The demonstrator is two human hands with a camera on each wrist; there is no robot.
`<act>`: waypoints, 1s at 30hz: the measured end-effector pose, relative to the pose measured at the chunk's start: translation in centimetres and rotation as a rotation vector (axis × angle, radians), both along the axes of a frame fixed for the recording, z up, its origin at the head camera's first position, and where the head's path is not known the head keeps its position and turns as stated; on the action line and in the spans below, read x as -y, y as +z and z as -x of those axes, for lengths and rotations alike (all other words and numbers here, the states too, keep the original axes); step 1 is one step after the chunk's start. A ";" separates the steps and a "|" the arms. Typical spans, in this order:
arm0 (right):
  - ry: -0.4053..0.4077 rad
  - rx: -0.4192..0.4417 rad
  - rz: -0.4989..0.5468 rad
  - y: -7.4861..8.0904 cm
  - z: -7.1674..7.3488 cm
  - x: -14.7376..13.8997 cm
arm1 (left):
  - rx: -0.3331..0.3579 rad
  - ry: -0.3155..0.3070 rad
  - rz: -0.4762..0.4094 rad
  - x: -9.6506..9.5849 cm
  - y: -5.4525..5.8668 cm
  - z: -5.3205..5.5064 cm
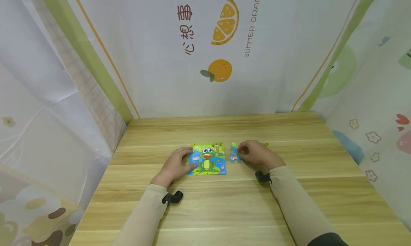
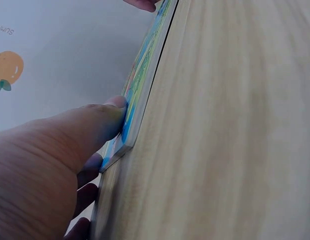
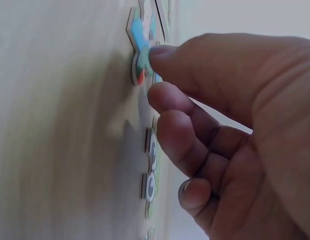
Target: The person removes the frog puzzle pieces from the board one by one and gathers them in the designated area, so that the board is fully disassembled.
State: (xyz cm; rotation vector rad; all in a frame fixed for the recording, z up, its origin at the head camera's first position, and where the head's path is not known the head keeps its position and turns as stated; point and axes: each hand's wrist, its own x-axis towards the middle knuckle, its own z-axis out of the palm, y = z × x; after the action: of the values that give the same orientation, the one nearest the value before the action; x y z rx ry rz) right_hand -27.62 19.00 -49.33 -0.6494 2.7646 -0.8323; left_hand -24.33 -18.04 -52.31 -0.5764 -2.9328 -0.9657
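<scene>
A square puzzle board with a green frog on it lies flat on the table. My left hand rests at its left side. The straight left thumb presses on the board's top near the corner, and the other fingers lie by its edge. To the right of the board, my right hand pinches a puzzle piece in blue, green and red between thumb and forefinger. Other puzzle pieces lie around the right fingertips, one piece showing the frog's eyes. The right hand hides some of them.
The wooden table extends around the board and pieces. Behind it hangs a white cloth with printed oranges, and more cloth hangs along the right side. Each sleeved forearm carries a small black wrist camera.
</scene>
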 end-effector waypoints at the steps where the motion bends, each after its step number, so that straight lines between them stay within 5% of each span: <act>1: -0.003 -0.003 0.002 0.1 0.0 0.1 | 0.000 0.001 0.000 0.0 0.1 0.0; 18: 0.032 -0.001 0.016 1.1 0.2 4.4 | 0.008 0.012 0.003 -0.1 0.1 0.0; 30: 0.022 -0.005 0.033 0.3 0.3 7.2 | 0.007 0.005 -0.018 -0.1 0.1 -0.1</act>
State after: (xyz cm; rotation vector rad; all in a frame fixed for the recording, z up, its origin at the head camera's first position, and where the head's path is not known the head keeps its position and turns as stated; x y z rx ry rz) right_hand -27.95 11.75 -49.01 -0.6868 2.7487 -0.8742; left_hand -24.19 -17.97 -52.18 -0.5662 -2.9274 -0.9941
